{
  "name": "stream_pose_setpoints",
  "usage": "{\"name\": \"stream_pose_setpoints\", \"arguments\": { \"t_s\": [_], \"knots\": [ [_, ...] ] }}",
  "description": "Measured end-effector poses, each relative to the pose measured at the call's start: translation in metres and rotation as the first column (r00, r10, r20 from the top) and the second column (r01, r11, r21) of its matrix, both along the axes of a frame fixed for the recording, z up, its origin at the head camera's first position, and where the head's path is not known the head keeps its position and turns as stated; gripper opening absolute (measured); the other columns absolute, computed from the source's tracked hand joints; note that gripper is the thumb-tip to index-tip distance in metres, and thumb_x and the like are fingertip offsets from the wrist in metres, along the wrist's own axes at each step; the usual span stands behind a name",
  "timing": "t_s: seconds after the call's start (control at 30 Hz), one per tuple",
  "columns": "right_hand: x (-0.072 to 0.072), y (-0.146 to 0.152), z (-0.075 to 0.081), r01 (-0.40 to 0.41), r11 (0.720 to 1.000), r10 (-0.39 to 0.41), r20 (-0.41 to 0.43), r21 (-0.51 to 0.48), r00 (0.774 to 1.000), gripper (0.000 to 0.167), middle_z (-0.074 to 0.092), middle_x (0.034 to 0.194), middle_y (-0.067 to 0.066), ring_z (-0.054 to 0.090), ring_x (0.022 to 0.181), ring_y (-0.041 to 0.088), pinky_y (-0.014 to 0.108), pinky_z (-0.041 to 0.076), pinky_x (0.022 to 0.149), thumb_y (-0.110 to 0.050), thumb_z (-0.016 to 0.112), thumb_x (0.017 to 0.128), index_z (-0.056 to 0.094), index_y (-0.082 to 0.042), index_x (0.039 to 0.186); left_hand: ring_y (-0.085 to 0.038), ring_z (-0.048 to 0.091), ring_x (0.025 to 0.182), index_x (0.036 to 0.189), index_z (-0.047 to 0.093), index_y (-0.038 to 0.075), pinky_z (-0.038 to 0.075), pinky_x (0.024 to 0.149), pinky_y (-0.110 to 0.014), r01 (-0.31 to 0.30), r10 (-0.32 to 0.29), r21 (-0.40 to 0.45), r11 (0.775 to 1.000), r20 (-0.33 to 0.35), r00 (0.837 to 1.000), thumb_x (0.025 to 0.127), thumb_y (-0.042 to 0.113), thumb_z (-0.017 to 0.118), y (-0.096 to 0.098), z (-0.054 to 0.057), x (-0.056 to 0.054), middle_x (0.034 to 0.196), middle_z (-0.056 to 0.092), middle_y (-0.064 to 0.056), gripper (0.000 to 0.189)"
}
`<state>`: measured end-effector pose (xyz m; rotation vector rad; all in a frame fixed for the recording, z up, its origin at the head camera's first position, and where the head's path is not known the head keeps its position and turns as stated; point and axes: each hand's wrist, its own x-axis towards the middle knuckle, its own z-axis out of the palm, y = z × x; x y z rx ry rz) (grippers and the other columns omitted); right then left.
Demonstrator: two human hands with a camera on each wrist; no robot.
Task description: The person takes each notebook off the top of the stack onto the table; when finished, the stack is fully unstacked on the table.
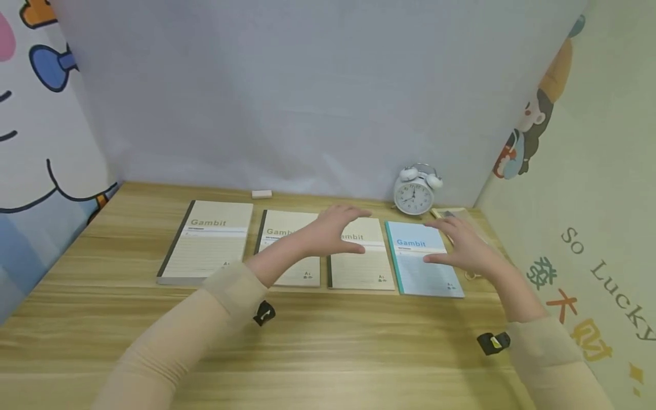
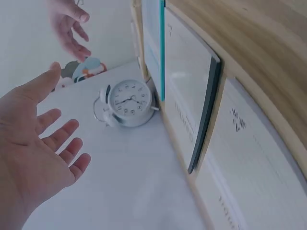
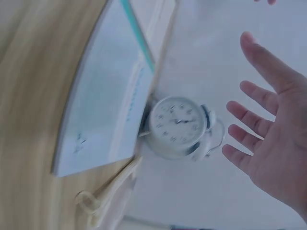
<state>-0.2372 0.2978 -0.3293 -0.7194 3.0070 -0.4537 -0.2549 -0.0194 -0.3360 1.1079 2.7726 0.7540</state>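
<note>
In the head view, several Gambit notebooks lie in a row on the wooden table (image 1: 328,347). At the left is a thick notebook (image 1: 212,242) with a dark spine; beside it lies a second cream notebook (image 1: 297,273), partly behind the left arm. A third cream notebook (image 1: 361,270) and a blue notebook (image 1: 425,267) with a teal spine follow. My left hand (image 1: 333,230) hovers above the second and third notebooks, thumb and fingers spread. The right hand (image 1: 463,245) is over the blue notebook's right side, fingers apart. Both palms face inward and hold nothing.
A white twin-bell alarm clock (image 1: 414,193) stands at the back, behind the blue notebook. By the back edge lies a small white block (image 1: 262,194). Partly hidden behind the right hand is a flat pouch-like item (image 1: 456,213) with a ring. Cloth walls border the table.
</note>
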Motion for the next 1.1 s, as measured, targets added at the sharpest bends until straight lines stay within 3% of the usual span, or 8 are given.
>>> {"name": "stream_pose_setpoints", "arguments": {
  "t_s": [0.13, 0.33, 0.53, 0.83, 0.97, 1.1],
  "knots": [
    [-0.001, -0.023, 0.015, -0.013, 1.000, 0.013, -0.010, -0.018, 1.000, 0.075, 0.039, 0.140, 0.024, 0.033, 0.130, 0.043, 0.061, 0.030, 0.104, -0.036, 0.077, 0.078, 0.044, -0.007, 0.139, -0.028, 0.027, 0.139, 0.146, 0.035, 0.015, 0.021, 0.113, -0.050, -0.007, 0.006, -0.047, 0.999, -0.028, 1.000, 0.084, 0.044, 0.068, -0.024, 0.015, 0.003, 0.149, 0.037, -0.005, 0.076],
    [-0.002, -0.062, 0.033, -0.055, 0.996, 0.054, -0.025, -0.073, 0.998, 0.070, 0.039, 0.141, 0.017, 0.034, 0.131, 0.038, 0.058, 0.032, 0.104, -0.034, 0.073, 0.083, 0.042, -0.011, 0.142, -0.027, 0.028, 0.138, 0.146, 0.035, 0.013, 0.020, 0.114, -0.047, -0.025, 0.024, -0.024, 0.999, -0.039, 0.999, 0.084, 0.038, 0.070, -0.062, 0.038, 0.009, 0.147, 0.039, -0.006, 0.075],
    [0.000, -0.103, 0.044, -0.117, 0.983, 0.113, -0.040, -0.141, 0.993, 0.067, 0.039, 0.145, 0.011, 0.035, 0.134, 0.033, 0.053, 0.033, 0.105, -0.031, 0.070, 0.085, 0.040, -0.014, 0.143, -0.029, 0.029, 0.138, 0.146, 0.036, 0.014, 0.018, 0.114, -0.051, -0.062, 0.059, -0.044, 0.997, -0.081, 0.995, 0.084, 0.037, 0.071, -0.094, 0.047, 0.015, 0.147, 0.040, -0.005, 0.075],
    [0.003, -0.160, 0.040, -0.179, 0.970, 0.166, -0.093, -0.164, 0.982, 0.064, 0.040, 0.145, 0.009, 0.035, 0.135, 0.028, 0.047, 0.031, 0.110, -0.031, 0.068, 0.088, 0.041, -0.014, 0.143, -0.033, 0.029, 0.136, 0.144, 0.038, 0.011, 0.019, 0.111, -0.057, -0.162, 0.157, -0.040, 0.986, -0.110, 0.981, 0.082, 0.040, 0.072, -0.155, 0.037, 0.018, 0.146, 0.040, -0.010, 0.077],
    [0.003, -0.183, 0.036, -0.202, 0.964, 0.189, -0.090, -0.173, 0.978, 0.066, 0.034, 0.149, 0.008, 0.029, 0.138, 0.027, 0.046, 0.026, 0.112, -0.033, 0.067, 0.088, 0.038, -0.015, 0.144, -0.037, 0.028, 0.136, 0.142, 0.041, 0.009, 0.020, 0.110, -0.058, -0.210, 0.209, 0.010, 0.978, -0.122, 0.970, 0.083, 0.038, 0.072, -0.189, 0.027, 0.016, 0.146, 0.039, -0.014, 0.073],
    [0.001, -0.204, 0.029, -0.191, 0.963, 0.181, -0.069, -0.188, 0.981, 0.070, 0.028, 0.154, 0.006, 0.025, 0.141, 0.026, 0.046, 0.025, 0.113, -0.037, 0.066, 0.088, 0.033, -0.018, 0.147, -0.039, 0.025, 0.137, 0.144, 0.038, 0.009, 0.020, 0.109, -0.059, -0.271, 0.273, 0.028, 0.962, -0.086, 0.958, 0.084, 0.039, 0.071, -0.216, 0.012, 0.015, 0.148, 0.035, -0.017, 0.075]
  ]
}}
